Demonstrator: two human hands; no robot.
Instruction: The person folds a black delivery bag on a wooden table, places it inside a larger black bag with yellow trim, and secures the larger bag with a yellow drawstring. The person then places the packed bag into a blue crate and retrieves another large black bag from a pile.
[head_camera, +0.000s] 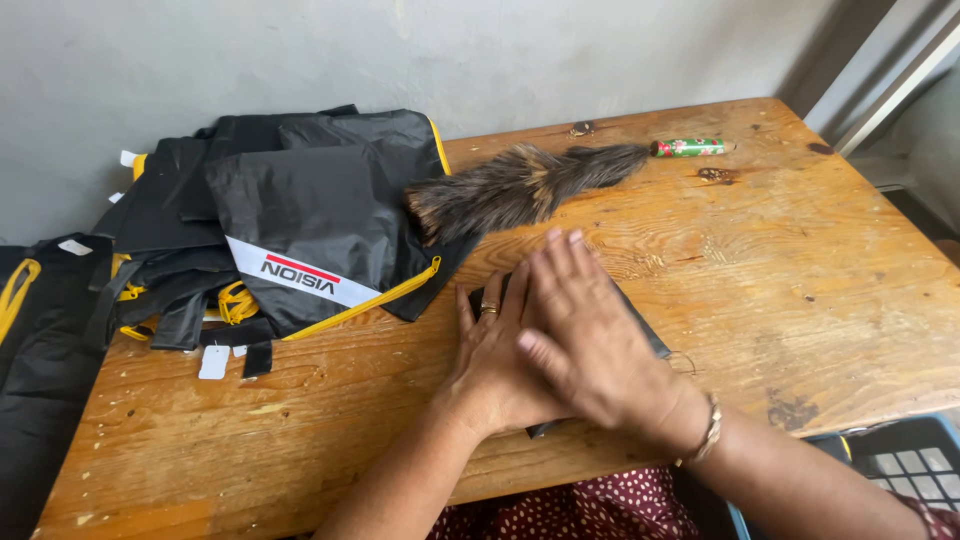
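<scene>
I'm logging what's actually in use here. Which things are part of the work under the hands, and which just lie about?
In use: left hand, right hand, small folded black fabric piece pressed beneath them.

Lying about: pile of black bags, feather duster, blue crate, wooden table.

A single head-worn camera looks steeply down and forward from the near edge of the wooden surface (780, 260), close above it. It faces the grey wall (500, 60) behind. The far edge and right corner fall within frame.
</scene>
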